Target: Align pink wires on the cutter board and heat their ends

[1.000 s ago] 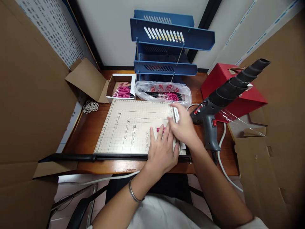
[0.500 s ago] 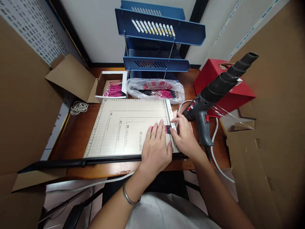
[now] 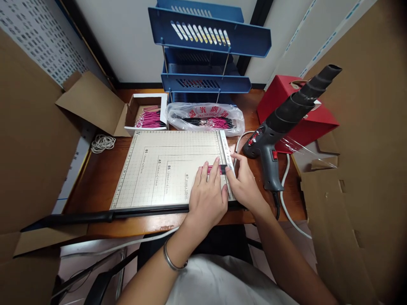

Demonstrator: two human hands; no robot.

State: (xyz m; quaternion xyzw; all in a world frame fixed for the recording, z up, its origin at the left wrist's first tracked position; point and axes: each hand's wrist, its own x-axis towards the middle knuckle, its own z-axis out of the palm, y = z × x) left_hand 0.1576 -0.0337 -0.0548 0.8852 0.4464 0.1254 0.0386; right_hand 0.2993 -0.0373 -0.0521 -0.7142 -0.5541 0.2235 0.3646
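Wires in pink and black, a short row of wires (image 3: 216, 169), lie side by side on the cutter board (image 3: 165, 169), which fills the middle of the tabletop (image 3: 101, 186). The row sits close to the board's right edge, its ends up against the ruler strip (image 3: 226, 154).

The left hand (image 3: 206, 195) lies flat and open on the board. Its fingertips press down on the row, apparently to keep the strands level and stop them rolling. The right hand (image 3: 246, 186) rests over the board's right edge with its fingers at the wire ends, seemingly squaring them against the strip. Whether it pinches them cannot be told.

The cutter arm (image 3: 111, 217) lies along the near edge, and the heat gun (image 3: 273, 140) stands just right of the board. A plastic bag (image 3: 206, 118) and a white box (image 3: 148, 116) of the same wires sit towards the far edge.

A second ago the right hand lay across the left fingers and hid most of the row. It has since drawn back to the strip, and more of the row shows.
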